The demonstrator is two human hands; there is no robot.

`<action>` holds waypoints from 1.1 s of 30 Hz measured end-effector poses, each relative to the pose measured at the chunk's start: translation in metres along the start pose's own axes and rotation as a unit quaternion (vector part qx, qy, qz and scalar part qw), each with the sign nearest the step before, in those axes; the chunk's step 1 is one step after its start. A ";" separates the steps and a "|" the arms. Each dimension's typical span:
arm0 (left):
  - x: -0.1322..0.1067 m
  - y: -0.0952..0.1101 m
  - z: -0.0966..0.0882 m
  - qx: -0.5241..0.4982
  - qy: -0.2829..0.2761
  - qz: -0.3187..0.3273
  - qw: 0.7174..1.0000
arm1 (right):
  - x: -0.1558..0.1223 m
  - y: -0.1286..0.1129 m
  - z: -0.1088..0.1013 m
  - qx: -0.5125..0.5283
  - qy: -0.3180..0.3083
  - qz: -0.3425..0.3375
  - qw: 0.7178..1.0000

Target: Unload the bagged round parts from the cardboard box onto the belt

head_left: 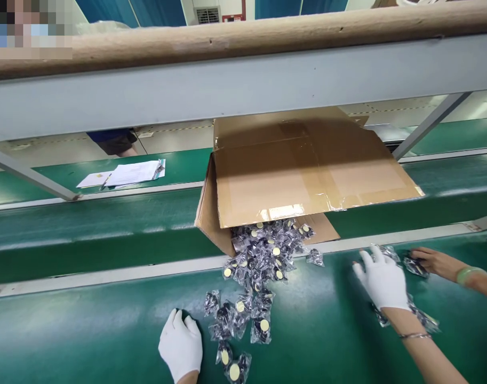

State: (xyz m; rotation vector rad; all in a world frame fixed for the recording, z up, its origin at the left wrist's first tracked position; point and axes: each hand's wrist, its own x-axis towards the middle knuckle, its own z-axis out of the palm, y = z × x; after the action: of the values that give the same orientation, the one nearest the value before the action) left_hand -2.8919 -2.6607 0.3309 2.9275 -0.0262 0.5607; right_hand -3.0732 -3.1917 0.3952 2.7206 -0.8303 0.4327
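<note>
A cardboard box (291,176) lies on its side on the green table (87,320), and several small clear packets (259,256) with dark parts and pale yellow discs spill from its mouth. My left hand (181,344), in a white glove, rests on the table with its fingers curled, just left of a loose cluster of packets (235,320). My right hand (383,280), also gloved, lies with its fingers spread flat over a few packets (423,320) at the right. A bare hand of another person (435,261) reaches in from the right edge and touches a packet (413,265).
A grey metal beam (243,80) and a wooden rail (243,37) cross the top of the view. Slanted grey struts (27,173) stand at both sides. Papers with a pen (123,173) lie on the far green surface. Another person stands behind at the back (111,141).
</note>
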 end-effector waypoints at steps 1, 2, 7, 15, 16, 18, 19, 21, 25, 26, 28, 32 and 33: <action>0.000 0.000 0.000 -0.001 0.000 0.000 1.000 | 0.002 -0.013 0.001 0.046 0.008 -0.024 0.999; 0.000 0.000 0.000 -0.001 -0.001 -0.001 1.000 | 0.005 -0.028 0.005 0.093 0.005 -0.052 0.994; -0.001 -0.003 0.003 -0.001 -0.008 -0.006 1.000 | 0.035 -0.073 0.055 0.212 0.012 -0.059 0.975; -0.002 -0.006 0.005 0.013 -0.003 0.005 1.000 | 0.127 -0.068 0.080 0.197 -0.101 -0.122 0.967; -0.002 -0.006 0.006 0.011 -0.003 0.003 1.000 | 0.125 -0.064 0.076 0.187 -0.105 -0.114 0.970; -0.001 -0.006 0.005 0.008 -0.003 -0.003 1.000 | 0.103 -0.046 0.064 0.165 -0.098 -0.076 0.978; -0.001 -0.006 0.005 0.006 -0.003 -0.005 1.000 | 0.085 -0.036 0.057 0.146 -0.089 -0.059 0.984; 0.000 -0.005 0.005 0.000 -0.005 -0.007 1.000 | 0.043 -0.016 0.042 0.094 -0.060 -0.051 0.992; 0.001 -0.005 0.005 -0.015 -0.014 -0.017 1.000 | -0.025 0.004 0.028 -0.003 0.005 -0.098 0.995; 0.002 -0.004 0.005 -0.017 -0.017 -0.020 1.000 | -0.032 0.009 0.029 -0.011 0.014 -0.101 0.995; 0.002 -0.003 0.005 -0.014 -0.021 -0.023 0.999 | -0.036 0.027 0.035 -0.008 0.021 -0.104 0.994; 0.000 0.001 0.002 -0.004 -0.014 -0.021 1.000 | -0.024 0.095 0.048 0.019 0.004 -0.125 0.992; -0.001 0.002 0.001 -0.003 -0.012 -0.018 1.000 | -0.021 0.113 0.050 0.019 0.004 -0.121 0.993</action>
State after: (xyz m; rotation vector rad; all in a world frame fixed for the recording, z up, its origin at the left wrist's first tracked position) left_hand -2.8922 -2.6624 0.3302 2.9226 0.0218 0.5191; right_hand -3.1442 -3.2886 0.3598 2.8063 -0.4865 0.4094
